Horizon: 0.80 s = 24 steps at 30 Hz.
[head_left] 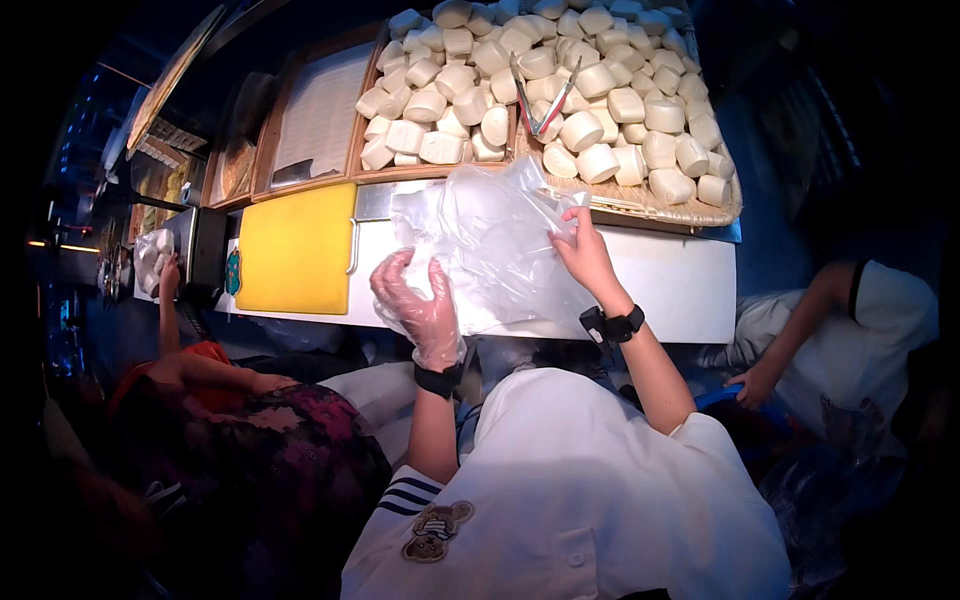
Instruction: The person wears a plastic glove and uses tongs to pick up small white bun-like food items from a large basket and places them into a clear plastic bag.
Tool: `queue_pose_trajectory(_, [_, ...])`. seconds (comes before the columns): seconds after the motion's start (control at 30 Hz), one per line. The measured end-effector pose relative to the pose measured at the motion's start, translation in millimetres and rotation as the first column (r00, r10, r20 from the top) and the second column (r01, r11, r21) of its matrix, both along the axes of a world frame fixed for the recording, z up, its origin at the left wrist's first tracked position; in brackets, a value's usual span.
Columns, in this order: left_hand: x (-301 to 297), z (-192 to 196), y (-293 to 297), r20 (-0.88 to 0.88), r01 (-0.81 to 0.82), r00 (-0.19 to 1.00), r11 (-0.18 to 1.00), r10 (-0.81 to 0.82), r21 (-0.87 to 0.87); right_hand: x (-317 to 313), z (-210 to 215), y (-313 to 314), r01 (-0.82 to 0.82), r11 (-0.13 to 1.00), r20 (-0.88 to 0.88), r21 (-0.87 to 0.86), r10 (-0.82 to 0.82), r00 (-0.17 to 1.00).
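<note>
Between my hands a clear, crumpled plastic bag (487,240) hangs over the white counter. At its upper right corner, my right hand (583,248), bare, pinches the plastic between thumb and fingers. My left hand (418,305) wears a clear disposable glove and is beside the bag's left side, with thumb and fingers apart. Nothing shows in that palm. Beyond the bag lie many white steamed buns (456,42), heaped in a wooden tray and a woven basket (655,205). A pair of tongs (541,125) with red on it rests on the buns, its arms spread.
A yellow cutting board (295,250) with a metal handle lies left on the white counter (680,280). Behind it stands a wooden-framed tray (322,115). On the left a person's hand (169,277) holds a bag of white buns; another person (850,330) is at right.
</note>
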<state>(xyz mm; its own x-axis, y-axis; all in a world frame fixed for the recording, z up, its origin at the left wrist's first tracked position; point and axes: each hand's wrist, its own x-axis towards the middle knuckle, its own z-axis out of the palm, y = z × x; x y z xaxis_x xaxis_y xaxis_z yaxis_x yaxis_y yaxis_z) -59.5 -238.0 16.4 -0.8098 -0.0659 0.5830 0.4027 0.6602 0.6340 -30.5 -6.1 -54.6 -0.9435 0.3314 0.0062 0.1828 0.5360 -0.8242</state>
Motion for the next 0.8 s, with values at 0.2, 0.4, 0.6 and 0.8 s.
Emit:
queue_pose_trajectory(0.2, [26.1, -23.8, 49.2, 0.429, 0.563, 0.780, 0.810, -0.456, -0.163, 27.0, 43.7, 13.0, -0.081, 0.650, 0.022, -0.755, 0.149, 0.989])
queue_pose_trajectory(0.4, [-1.0, -22.0, 26.9, 0.620, 0.395, 0.446, 0.764, -0.646, 0.511, 63.1, 20.0, 81.4, 0.209, 0.769, 0.047, -0.604, -0.227, 0.973])
queue_pose_trajectory(0.6, [-21.1, 0.7, -4.7, 0.369, 0.043, 0.461, 0.436, -0.807, 0.899, 79.1, 37.3, 59.0, 0.591, 0.660, -0.412, 0.464, -0.430, 0.803])
queue_pose_trajectory(0.8, [-5.5, -0.6, 15.2, 0.430, 0.235, 0.296, 0.502, -0.853, 0.833, 87.2, -26.4, 46.3, -0.027, 0.690, 0.120, 0.724, -0.087, 0.989])
